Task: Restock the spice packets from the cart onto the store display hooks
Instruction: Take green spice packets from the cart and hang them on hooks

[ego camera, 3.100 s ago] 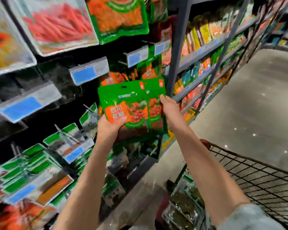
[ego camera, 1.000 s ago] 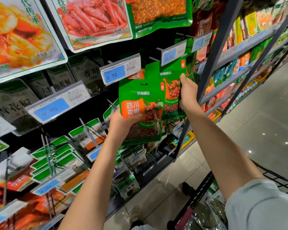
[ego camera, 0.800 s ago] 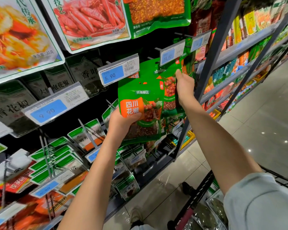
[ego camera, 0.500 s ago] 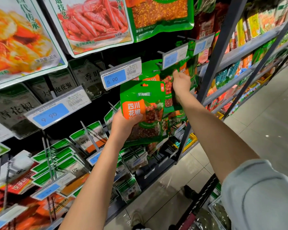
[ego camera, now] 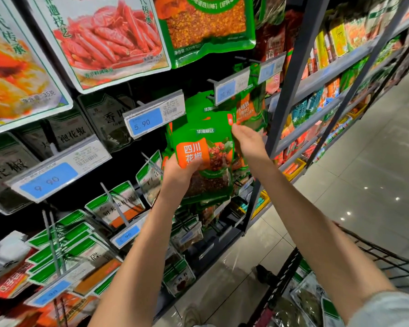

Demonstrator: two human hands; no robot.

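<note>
Two bare forearms reach up from beside the wire cart [ego camera: 373, 252], where further clear-fronted packets [ego camera: 309, 300] lie in the basket at lower right. The left hand [ego camera: 180, 172] grips the lower left of a stack of green spice packets [ego camera: 208, 147], thumb curled over the orange label and fingers hidden behind. The right hand [ego camera: 249, 143] meets the upper right corner of the front packet; its fingertips [ego camera: 234, 128] lie close together at that edge, but it cannot be told whether they pinch it.

The stack is held just below and in front of the display hook [ego camera: 210, 80], which carries the 10.90 price tag [ego camera: 232, 88]. Like packets [ego camera: 248, 109] already hang behind that tag.

The step in hand is probably peeling off one packet and threading its top hole onto the hook. It is best done by lifting the tag clear, presenting the hole square to the hook tip, and sliding the packet straight back.

Room is tight. The 5.90 tag [ego camera: 155, 118] juts out on the left, and the grey shelf upright [ego camera: 291, 90] stands just beside the right wrist. Open floor [ego camera: 364, 173] lies beyond.
</note>
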